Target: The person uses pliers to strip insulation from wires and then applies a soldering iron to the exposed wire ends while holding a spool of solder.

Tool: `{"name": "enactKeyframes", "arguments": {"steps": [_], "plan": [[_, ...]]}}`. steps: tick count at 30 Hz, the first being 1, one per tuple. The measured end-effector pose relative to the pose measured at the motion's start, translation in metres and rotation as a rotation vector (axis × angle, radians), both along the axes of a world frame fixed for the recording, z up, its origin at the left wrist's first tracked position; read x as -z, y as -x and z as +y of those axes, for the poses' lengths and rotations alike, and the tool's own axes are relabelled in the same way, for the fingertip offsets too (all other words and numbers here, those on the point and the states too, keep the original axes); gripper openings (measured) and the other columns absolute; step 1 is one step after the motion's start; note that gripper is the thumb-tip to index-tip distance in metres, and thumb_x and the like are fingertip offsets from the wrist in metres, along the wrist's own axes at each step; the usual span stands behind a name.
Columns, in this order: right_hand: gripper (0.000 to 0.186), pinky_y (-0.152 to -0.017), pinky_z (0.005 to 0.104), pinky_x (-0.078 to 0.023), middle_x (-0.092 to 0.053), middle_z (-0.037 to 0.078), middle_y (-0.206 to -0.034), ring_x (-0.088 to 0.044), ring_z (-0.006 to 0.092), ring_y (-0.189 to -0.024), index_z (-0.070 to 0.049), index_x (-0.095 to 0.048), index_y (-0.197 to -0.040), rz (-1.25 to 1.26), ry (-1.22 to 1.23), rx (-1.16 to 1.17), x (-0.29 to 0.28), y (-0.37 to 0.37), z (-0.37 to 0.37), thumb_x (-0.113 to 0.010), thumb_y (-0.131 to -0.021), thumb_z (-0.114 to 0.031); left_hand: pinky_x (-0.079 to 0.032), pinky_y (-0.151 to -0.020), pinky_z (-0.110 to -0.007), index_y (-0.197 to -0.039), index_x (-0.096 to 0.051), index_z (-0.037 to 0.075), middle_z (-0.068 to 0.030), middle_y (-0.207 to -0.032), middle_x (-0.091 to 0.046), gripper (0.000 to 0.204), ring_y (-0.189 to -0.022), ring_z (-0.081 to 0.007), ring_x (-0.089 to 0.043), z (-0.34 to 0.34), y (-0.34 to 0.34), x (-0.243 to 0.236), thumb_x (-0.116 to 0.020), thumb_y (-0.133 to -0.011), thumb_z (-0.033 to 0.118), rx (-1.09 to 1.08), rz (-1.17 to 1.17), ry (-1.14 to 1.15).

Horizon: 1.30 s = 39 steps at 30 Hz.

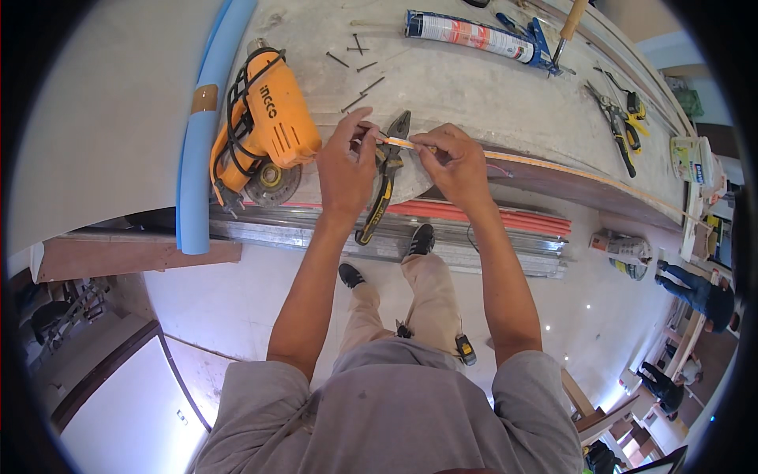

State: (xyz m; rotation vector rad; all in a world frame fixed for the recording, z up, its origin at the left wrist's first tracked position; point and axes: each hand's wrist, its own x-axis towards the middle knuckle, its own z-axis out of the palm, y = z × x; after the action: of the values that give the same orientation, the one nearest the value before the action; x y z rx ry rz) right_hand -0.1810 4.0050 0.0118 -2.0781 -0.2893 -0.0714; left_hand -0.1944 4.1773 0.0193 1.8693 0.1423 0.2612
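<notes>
Over the workbench edge, a thin orange-and-white strip (399,143), which looks like an LED strip, is stretched between my two hands. My left hand (347,162) is closed in a pinch at its reddish left end, where fine wires seem to show. Thumb and fingers of my right hand (458,162) pinch it a short way to the right. A long orange length (553,164) runs on from there along the bench edge. Combination pliers (383,193) with black and yellow handles lie beneath the strip, between my hands, their handles jutting past the edge.
Left on the bench are an orange heat gun (280,114), a cutting disc (272,186) and blue tubes (199,150). Screws (363,85) lie farther back, near a caulking gun (474,37). More cutters (616,122) and a white bucket (695,162) are right. Metal profiles (316,233) lie below; people work far right.
</notes>
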Motion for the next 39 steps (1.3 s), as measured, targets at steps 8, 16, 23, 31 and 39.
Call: {"name": "enactKeyframes", "arguments": {"steps": [8, 16, 23, 31, 39], "plan": [[0.017, -0.06, 0.0315, -0.047, -0.061, 0.007, -0.084, -0.059, 0.0207, -0.065, -0.008, -0.07, -0.094, -0.084, 0.06, 0.016, -0.007, 0.001, 0.007, -0.067, -0.077, -0.009, -0.049, -0.078, -0.028, -0.141, -0.033, -0.001, -0.0101, -0.089, -0.068, 0.06, -0.083, -0.0127, -0.064, -0.004, 0.005, -0.006, -0.058, -0.087, 0.0, 0.01, -0.053, 0.019], [0.021, -0.064, 0.0342, -0.049, -0.06, 0.011, -0.085, -0.062, 0.0251, -0.071, -0.007, -0.068, -0.098, -0.012, 0.062, -0.046, -0.023, -0.002, 0.039, -0.07, -0.077, -0.009, -0.05, -0.082, -0.028, -0.137, -0.038, -0.004, -0.016, -0.103, -0.069, 0.051, -0.09, -0.0176, -0.068, 0.0, 0.011, -0.005, -0.056, -0.09, 0.005, 0.042, -0.008, -0.145], [0.014, -0.062, 0.0321, -0.048, -0.06, 0.01, -0.083, -0.062, 0.0228, -0.069, -0.005, -0.068, -0.091, 0.016, -0.028, -0.05, -0.019, -0.001, 0.04, -0.07, -0.077, -0.008, -0.048, -0.086, -0.036, -0.135, -0.042, -0.003, -0.0209, -0.11, -0.064, 0.047, -0.102, -0.0312, -0.063, 0.002, 0.02, 0.004, -0.055, -0.091, 0.009, 0.075, -0.041, 0.014], [0.009, -0.062, 0.0327, -0.05, -0.065, 0.015, -0.077, -0.064, 0.0258, -0.067, 0.0, -0.064, -0.087, 0.018, -0.16, 0.037, -0.014, -0.007, 0.042, -0.066, -0.08, -0.006, -0.047, -0.086, -0.035, -0.106, -0.063, -0.001, -0.0165, -0.1, -0.062, 0.022, -0.097, -0.0296, -0.06, 0.008, 0.002, 0.011, -0.061, -0.085, 0.007, 0.172, -0.09, -0.139], [0.009, -0.06, 0.0299, -0.05, -0.066, 0.013, -0.072, -0.065, 0.021, -0.063, -0.001, -0.063, -0.087, 0.055, -0.155, 0.09, -0.019, -0.005, 0.039, -0.064, -0.082, -0.009, -0.049, -0.071, -0.03, -0.101, -0.066, 0.002, -0.0096, -0.097, -0.062, 0.024, -0.084, -0.0174, -0.062, 0.016, -0.011, 0.006, -0.07, -0.078, 0.009, 0.299, 0.033, 0.087]]}}
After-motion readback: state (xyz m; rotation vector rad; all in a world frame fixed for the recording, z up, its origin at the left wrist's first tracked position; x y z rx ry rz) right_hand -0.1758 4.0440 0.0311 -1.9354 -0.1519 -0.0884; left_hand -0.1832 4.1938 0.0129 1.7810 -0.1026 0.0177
